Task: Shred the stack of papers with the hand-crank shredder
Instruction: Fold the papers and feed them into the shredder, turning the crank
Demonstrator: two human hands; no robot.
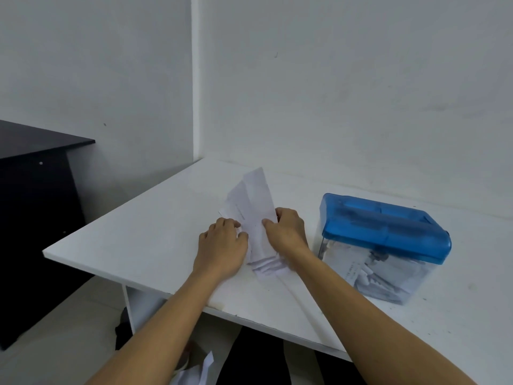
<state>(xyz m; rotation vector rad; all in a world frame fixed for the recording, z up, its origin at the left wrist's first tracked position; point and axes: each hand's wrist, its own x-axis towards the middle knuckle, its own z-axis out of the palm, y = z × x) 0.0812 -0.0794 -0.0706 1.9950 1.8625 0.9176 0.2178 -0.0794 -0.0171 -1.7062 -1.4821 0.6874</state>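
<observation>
A loose stack of white paper strips [251, 202] lies fanned out on the white table [144, 229], near its middle. My left hand [223, 245] rests on the stack's left side with its fingers curled onto the sheets. My right hand [286, 230] grips the right side, thumb on top of the upper strip. To the right stands the hand-crank shredder [384, 229], a blue translucent lid on a clear bin [377, 279] that holds white shreds. Its crank is not visible from here.
White walls close off the table at the back. A dark cabinet [36, 218] stands to the left across a gap. Under the table's front edge, scraps of white paper [198, 370] lie on the floor beside my legs.
</observation>
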